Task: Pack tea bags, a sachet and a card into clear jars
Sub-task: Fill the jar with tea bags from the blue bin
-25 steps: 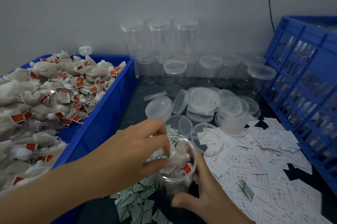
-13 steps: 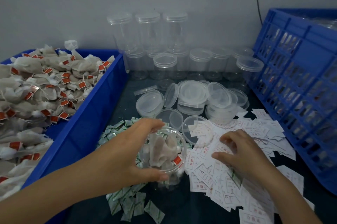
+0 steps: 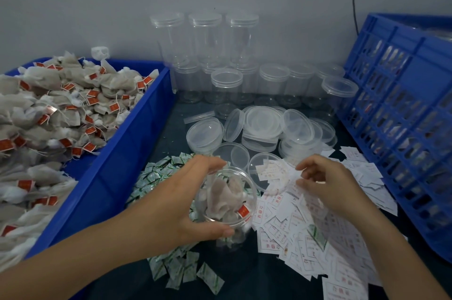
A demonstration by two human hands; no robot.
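Head view: my left hand (image 3: 186, 202) grips the jar (image 3: 254, 198), tea bags (image 3: 220, 192) inside, between sachets (image 3: 156, 175) and cards (image 3: 305, 233). My right hand (image 3: 325, 182) has left the jar and hovers curled above the cards. Blur hides whether it pinches 1. Card step underway, I judge.

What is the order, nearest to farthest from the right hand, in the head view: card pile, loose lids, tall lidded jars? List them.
1. Card pile: directly under the right hand.
2. Loose lids: just beyond it, mid-table.
3. Tall lidded jars: at the back wall.
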